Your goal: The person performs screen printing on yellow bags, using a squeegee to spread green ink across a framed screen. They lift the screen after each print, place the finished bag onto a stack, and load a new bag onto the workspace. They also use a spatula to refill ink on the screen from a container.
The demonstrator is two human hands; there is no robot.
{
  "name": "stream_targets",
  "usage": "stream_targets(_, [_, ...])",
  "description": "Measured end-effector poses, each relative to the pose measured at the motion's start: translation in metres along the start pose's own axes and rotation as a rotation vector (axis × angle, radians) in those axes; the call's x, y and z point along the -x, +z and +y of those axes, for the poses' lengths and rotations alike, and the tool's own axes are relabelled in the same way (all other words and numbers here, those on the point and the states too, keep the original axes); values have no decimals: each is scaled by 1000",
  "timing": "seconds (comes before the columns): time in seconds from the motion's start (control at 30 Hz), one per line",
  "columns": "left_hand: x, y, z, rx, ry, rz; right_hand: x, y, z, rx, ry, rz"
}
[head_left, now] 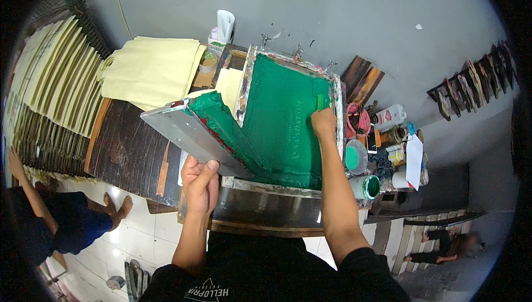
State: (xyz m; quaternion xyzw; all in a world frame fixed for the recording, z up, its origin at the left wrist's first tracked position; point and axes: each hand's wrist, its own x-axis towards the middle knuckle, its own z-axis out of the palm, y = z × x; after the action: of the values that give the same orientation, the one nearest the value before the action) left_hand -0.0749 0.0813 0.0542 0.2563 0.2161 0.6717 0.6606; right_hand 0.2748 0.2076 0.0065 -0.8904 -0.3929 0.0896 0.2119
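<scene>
Evidently, left hand (201, 183): thumb and fingers closed on the lower edge of the squeegee (194, 136), held tilted, probably to keep its inked side facing the screen (271, 99) and away from the wearer.
Right hand (324, 122): curled tight around a small green scraper (320, 103), over the mesh's right side; the arm reaches across the near edge, likely because the ink sits toward that far corner.
Screen's place: on the table (124, 141), straight ahead of the wearer, with clamps (266, 39) along its far edge, presumably to hold the frame steady.
Screen's look: thick, wet-looking green over most of the mesh, faint pale lettering near the middle, a whitish, stained frame.
Squeegee's look: flat silver plate, green paste heaped along one side, red showing in streaks.
Ink pot (370, 187): open, green inside, just right of the frame, seemingly kept within the right hand's reach.
Yellow pile (149, 72): left of the screen, apart from the wet ink.
</scene>
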Motion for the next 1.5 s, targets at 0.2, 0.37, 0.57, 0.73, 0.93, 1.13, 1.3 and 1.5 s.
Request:
stream_targets(0.2, [-2, -3, 10, -13, 20, 36, 28, 20, -38, -92, -48, -91])
stream_targets(0.37, [0, -13, 15, -47, 47, 32, 41, 36, -78, -142, -102, -146])
stream_targets(0.57, [5, -12, 18, -90, 84, 77, 43, 32, -90, -118, -191, -213])
stream_targets(0.73, [11, -19, 19, -115, 84, 96, 27, -13, -55, 217, -342, -99])
stream_targets(0.93, [9, -8, 17, -113, 51, 125, -24, 0, -5, 228, -698, -80])
stream_targets(1.13, [2, -11, 12, -133, 50, 111, -62, 1, -2, 136, -817, -142])
stream_targets(1.3, [-3, -5, 11, -155, 50, 113, -67, 2, -28, 158, -801, -217])
stream_targets(1.5, [-8, 1, 7, -163, 48, 103, -92, 13, -31, -39, -718, -324])
